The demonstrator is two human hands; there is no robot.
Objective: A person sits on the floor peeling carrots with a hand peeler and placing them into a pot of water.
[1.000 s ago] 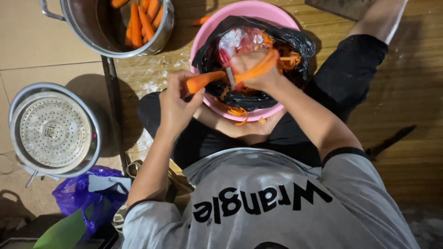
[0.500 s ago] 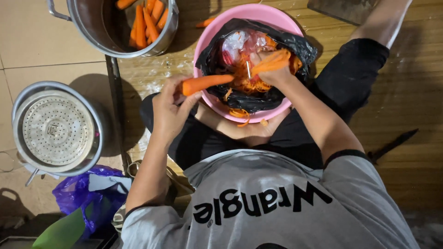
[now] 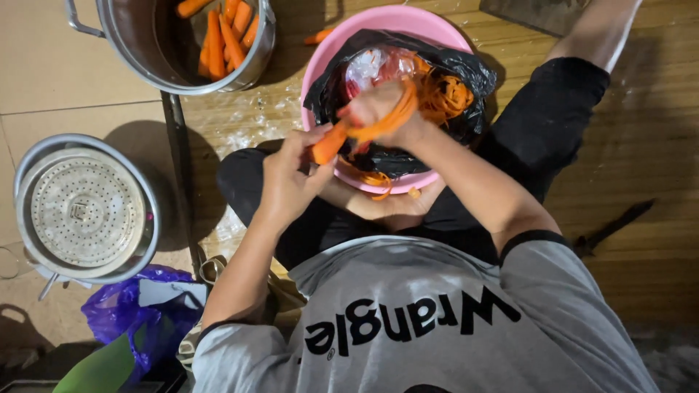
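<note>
We are peeling a carrot (image 3: 331, 142) over the pink basin (image 3: 320, 65). Our left hand (image 3: 287, 182) is clamped on its end, and our right hand (image 3: 382, 109) is closed on the other part. We judge the next stroke needs a firm hold.

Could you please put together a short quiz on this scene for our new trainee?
1. True or false: the steel pot at the top left is empty.
2. What lines the pink basin? A) a black plastic bag B) newspaper C) a towel
3. Fill in: the left hand and the right hand both hold one ___ over the basin.

Key
1. False: several carrots lie in it.
2. A: the black plastic bag, with orange peelings inside.
3. carrot
</note>
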